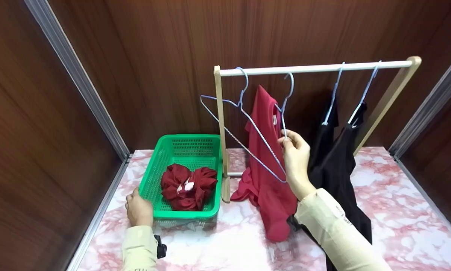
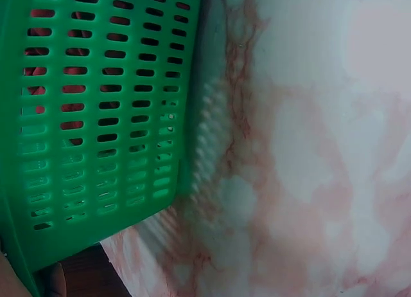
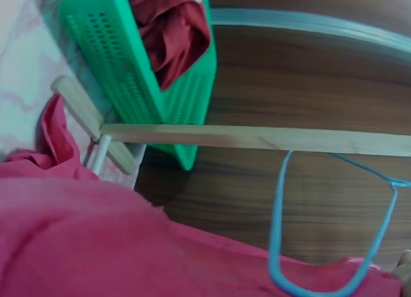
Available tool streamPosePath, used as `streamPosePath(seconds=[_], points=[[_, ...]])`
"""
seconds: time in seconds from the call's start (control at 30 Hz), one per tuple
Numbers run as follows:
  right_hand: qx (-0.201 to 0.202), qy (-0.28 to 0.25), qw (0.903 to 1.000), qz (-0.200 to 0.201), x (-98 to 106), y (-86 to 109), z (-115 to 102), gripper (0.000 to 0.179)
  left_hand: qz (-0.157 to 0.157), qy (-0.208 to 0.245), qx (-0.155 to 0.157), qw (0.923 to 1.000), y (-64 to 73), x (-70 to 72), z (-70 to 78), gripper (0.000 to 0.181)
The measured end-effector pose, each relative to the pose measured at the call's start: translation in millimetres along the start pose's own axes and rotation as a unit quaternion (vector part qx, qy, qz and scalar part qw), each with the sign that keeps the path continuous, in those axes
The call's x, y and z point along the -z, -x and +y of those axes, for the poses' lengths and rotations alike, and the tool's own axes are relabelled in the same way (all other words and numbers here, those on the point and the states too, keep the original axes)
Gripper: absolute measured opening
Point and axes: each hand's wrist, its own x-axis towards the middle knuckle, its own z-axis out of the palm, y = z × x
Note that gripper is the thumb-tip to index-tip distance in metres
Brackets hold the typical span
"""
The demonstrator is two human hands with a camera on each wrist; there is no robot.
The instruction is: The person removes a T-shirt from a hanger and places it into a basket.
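Observation:
My right hand (image 1: 296, 156) pinches the shoulder of a light-blue wire hanger (image 1: 291, 88) hooked on the rack's rail. From that hanger a bright red garment (image 1: 268, 165) drapes down to the marbled tabletop. My left hand (image 1: 139, 209) grips the left front rim of a green plastic basket (image 1: 184, 214); in the left wrist view, bits of fingers show at the basket's edge. Inside the basket lies a crumpled dark red garment (image 1: 206, 180) with a white patch. A bare blue hanger (image 1: 261, 137) hangs left of the red garment and crosses in front of it.
The small rack has a white rail (image 1: 312, 69) and wooden posts (image 1: 220, 124). Two more hangers carry black garments (image 1: 336, 162) on its right side. Brown wood-look panels (image 1: 154, 56) with grey metal strips (image 1: 80, 82) enclose the tabletop (image 1: 225, 244).

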Motion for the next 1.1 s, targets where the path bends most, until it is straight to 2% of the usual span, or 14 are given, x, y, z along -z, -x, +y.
streamPosePath(seconds=[0.27,0.5,0.67,0.8,1.0,1.1], points=[[0.01,-0.009,0.9999,0.011,6.6,4.0,13.3,0.026,0.0,0.011,0.006,0.9999,-0.6,1.2,0.0,0.054],[0.033,0.011,0.9991,0.025,13.7,7.3,26.5,0.022,0.015,0.028,0.02,0.9993,-3.3,2.9,-1.0,0.049],[0.045,-0.011,0.9983,0.037,16.9,10.9,36.3,0.017,0.021,0.025,0.023,0.9992,-3.4,2.4,-0.8,0.047],[0.049,-0.009,0.9978,0.044,18.4,13.8,43.3,0.011,0.025,0.02,0.019,0.9993,-3.1,1.6,-0.8,0.046],[0.052,0.0,0.9974,0.05,22.9,17.2,51.5,0.011,0.014,-0.006,0.012,0.9998,-1.8,0.5,3.5,0.047],[0.058,0.011,0.9971,0.048,24.9,19.1,55.5,0.011,0.029,-0.022,-0.009,0.9993,-1.1,-3.7,9.7,0.048]])
